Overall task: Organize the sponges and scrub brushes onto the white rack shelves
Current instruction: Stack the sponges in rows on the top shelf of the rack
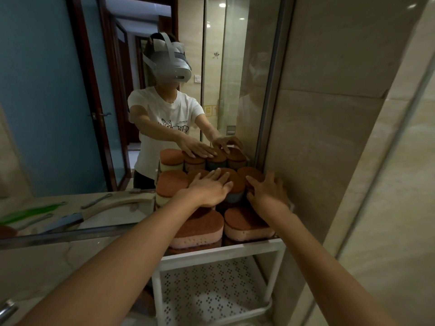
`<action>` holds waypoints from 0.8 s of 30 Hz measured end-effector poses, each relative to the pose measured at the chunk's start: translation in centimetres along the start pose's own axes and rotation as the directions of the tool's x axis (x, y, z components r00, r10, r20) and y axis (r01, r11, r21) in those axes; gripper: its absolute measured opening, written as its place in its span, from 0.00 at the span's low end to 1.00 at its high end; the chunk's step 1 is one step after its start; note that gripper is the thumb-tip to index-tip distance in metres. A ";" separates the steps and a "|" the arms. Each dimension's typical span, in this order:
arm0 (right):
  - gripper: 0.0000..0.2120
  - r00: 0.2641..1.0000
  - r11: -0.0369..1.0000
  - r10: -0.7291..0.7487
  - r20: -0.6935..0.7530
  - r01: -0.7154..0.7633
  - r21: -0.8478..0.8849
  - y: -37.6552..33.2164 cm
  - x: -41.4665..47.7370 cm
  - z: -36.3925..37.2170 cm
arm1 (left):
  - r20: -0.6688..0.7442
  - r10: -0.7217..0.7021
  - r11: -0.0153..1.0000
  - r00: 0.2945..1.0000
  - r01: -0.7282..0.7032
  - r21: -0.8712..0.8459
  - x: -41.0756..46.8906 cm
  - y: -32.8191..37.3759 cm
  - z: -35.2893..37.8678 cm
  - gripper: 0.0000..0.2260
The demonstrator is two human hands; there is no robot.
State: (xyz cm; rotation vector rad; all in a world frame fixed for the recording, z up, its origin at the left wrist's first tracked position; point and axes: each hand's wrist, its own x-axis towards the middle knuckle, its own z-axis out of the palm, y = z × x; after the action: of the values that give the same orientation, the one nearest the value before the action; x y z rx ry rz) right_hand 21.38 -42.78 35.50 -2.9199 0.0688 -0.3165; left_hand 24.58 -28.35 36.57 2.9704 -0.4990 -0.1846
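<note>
Several oval sponges with brown scrub tops stand packed on the top shelf of the white rack (247, 246). My left hand (209, 187) lies flat with straight fingers on the back row of sponges (231, 184). My right hand (267, 192) rests with spread fingers on the rightmost back sponge (250, 174). Two pink-bodied sponges (197, 228) (244, 223) sit in the front row. A yellow-bodied sponge (170, 184) stands at the left. The rack's lower perforated shelf (207, 295) holds nothing visible.
A mirror (94, 90) behind the rack reflects a person and the sponges. On the marble counter (58, 262) to the left, the mirror shows a wooden-handled brush (113, 208) and a green-handled tool (30, 211). A tiled wall (329, 137) bounds the rack's right side.
</note>
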 end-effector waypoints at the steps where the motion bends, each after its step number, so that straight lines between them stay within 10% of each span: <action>1: 0.24 1.000 0.999 -0.012 0.014 0.013 -0.048 0.0 0.1 -0.2 | 0.005 0.000 1.000 1.000 0.000 0.001 0.0 0.1 -0.1 0.24; 10: 0.22 0.993 0.979 -0.064 -0.100 0.082 0.186 -0.3 -1.2 -1.1 | -0.147 -0.032 0.969 0.989 -0.005 -0.245 -1.0 0.2 -1.4 0.22; 17: 0.12 0.880 0.794 -0.173 -0.442 0.390 0.467 -7.7 -6.9 -0.4 | -0.579 -0.269 0.835 0.769 -0.114 -0.538 -9.3 -2.4 -2.1 0.15; 24: 0.13 0.865 0.512 -0.341 -0.368 0.500 0.698 -18.8 -16.2 6.5 | -0.393 -0.691 0.546 0.607 0.081 -0.834 -23.7 -12.3 7.6 0.13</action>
State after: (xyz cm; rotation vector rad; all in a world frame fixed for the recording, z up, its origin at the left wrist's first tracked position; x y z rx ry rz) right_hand 7.42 -22.05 29.84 -1.9649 -0.6254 -0.5320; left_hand 5.19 -9.71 29.73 1.9850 0.3735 0.5651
